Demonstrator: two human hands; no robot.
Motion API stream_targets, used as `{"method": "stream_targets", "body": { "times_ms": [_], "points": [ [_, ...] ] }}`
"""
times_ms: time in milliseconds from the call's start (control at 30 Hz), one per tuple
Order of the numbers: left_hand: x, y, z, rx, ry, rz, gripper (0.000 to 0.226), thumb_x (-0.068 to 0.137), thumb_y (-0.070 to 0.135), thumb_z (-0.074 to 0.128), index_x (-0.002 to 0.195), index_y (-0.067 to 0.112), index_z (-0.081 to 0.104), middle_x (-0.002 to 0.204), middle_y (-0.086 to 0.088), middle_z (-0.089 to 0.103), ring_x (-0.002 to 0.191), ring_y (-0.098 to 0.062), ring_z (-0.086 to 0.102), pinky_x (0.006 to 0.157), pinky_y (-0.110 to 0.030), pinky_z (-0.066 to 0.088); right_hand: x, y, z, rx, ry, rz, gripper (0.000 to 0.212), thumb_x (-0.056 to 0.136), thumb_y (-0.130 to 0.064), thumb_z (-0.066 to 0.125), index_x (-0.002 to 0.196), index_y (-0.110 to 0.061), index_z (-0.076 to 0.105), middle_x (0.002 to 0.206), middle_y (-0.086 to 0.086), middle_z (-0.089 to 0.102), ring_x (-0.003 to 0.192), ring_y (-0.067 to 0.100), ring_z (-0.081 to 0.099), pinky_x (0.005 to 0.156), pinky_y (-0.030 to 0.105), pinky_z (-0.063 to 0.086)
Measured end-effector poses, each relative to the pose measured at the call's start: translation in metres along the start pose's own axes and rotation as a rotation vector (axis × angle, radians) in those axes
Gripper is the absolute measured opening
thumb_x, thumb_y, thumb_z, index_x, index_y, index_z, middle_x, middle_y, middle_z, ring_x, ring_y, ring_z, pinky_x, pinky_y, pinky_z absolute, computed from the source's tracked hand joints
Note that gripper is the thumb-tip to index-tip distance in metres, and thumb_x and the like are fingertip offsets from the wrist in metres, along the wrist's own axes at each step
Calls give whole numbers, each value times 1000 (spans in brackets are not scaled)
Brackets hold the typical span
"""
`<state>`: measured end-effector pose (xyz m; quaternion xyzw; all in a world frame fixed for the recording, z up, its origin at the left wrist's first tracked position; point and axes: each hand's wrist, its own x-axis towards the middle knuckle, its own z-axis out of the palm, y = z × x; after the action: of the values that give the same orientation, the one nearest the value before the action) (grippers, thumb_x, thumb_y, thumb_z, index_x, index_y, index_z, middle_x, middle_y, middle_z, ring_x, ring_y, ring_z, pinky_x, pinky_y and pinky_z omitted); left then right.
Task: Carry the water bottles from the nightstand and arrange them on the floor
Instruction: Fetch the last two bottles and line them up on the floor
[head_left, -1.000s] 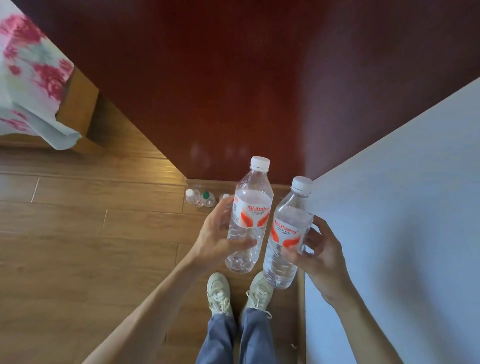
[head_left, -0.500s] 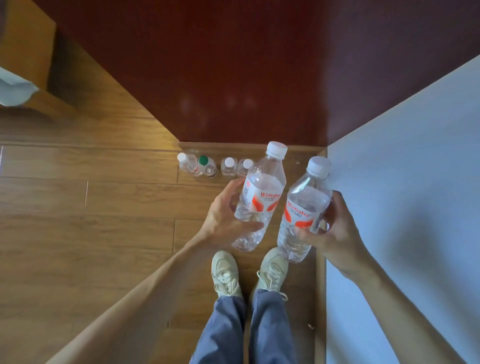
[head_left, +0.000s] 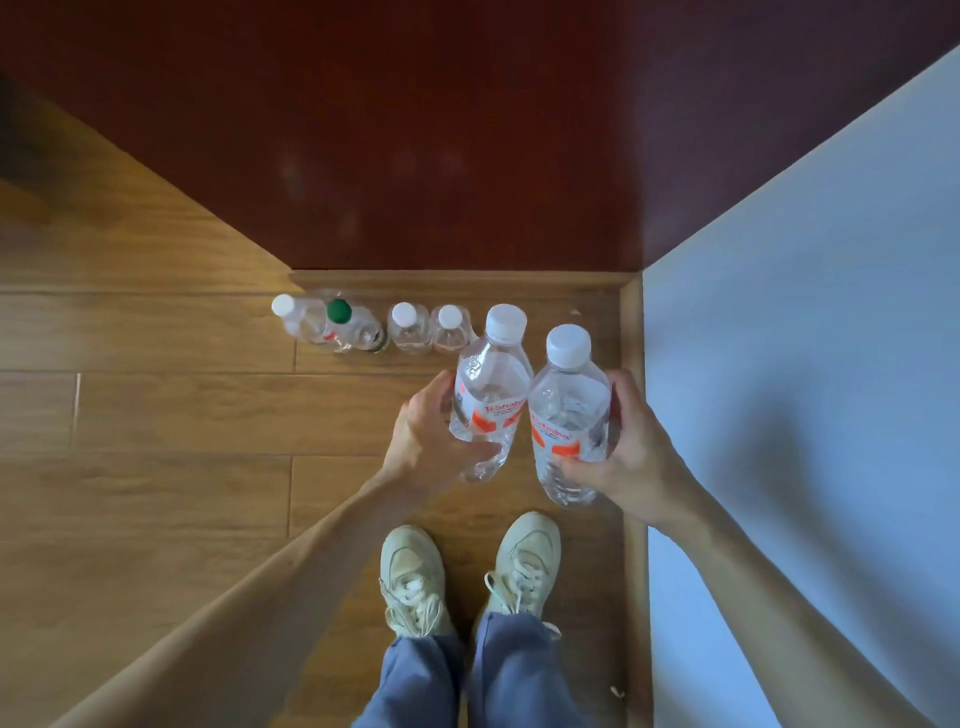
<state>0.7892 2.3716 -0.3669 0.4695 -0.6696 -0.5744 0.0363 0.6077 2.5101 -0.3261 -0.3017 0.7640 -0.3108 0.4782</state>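
Observation:
My left hand (head_left: 423, 441) grips a clear water bottle (head_left: 488, 384) with a white cap and a red-and-white label. My right hand (head_left: 631, 452) grips a second bottle of the same kind (head_left: 569, 410). Both bottles are held upright, side by side, above the wooden floor (head_left: 156, 415) in front of my shoes. Several bottles stand in a row on the floor along the dark red wall's base: one with a white cap (head_left: 293, 317), one with a green cap (head_left: 350, 325), and two more white-capped ones (head_left: 408, 327) (head_left: 451, 328).
A dark red wall (head_left: 467, 130) closes the far side, with a wooden skirting strip (head_left: 457, 278) at its foot. A pale blue wall (head_left: 805, 364) runs along the right. My two beige shoes (head_left: 415, 577) stand close to the corner. Open floor lies to the left.
My view has tilted down and closer to the corner; the row of floor bottles now shows in full. Both held bottles have come nearer each other and lower toward the row.

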Motion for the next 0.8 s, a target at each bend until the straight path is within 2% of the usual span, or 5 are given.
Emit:
{"method": "stream_targets", "body": {
  "times_ms": [267,433,567,667,800],
  "points": [
    [69,-52,51,50,-3,95,77,54,20,90,123,22,55,106,11,70,99,-11,68,86,-40,58,69,71,-6,-110,38,-78,76,65,-20,92,123,-34,44,113,-24,59,107,2,62,88,19,54],
    [113,-76,80,82,-1,193,65,57,16,89,113,19,55,100,10,69,94,-17,67,83,-43,56,107,111,-7,-147,66,-122,70,67,-15,90,118,-30,44,105,-25,57,98,-14,55,76,1,41],
    [141,-84,91,69,14,261,68,62,21,90,120,12,55,100,9,68,91,-8,63,81,-22,49,135,133,-5,-160,71,-146,68,67,-12,90,116,-29,45,103,-23,58,97,-11,55,78,4,41],
    [160,-91,93,83,29,297,62,65,17,89,116,11,55,97,7,68,86,-7,63,76,-21,49,155,142,-5,-172,85,-166,70,66,-19,92,116,-33,45,103,-23,60,102,0,59,83,17,47],
    [183,-105,95,81,26,322,63,67,15,89,119,9,55,98,11,68,90,-4,65,78,-22,53,182,148,-7,-161,77,-188,73,66,-20,93,119,-33,45,105,-26,61,105,-10,56,82,3,42]
  ]
}}
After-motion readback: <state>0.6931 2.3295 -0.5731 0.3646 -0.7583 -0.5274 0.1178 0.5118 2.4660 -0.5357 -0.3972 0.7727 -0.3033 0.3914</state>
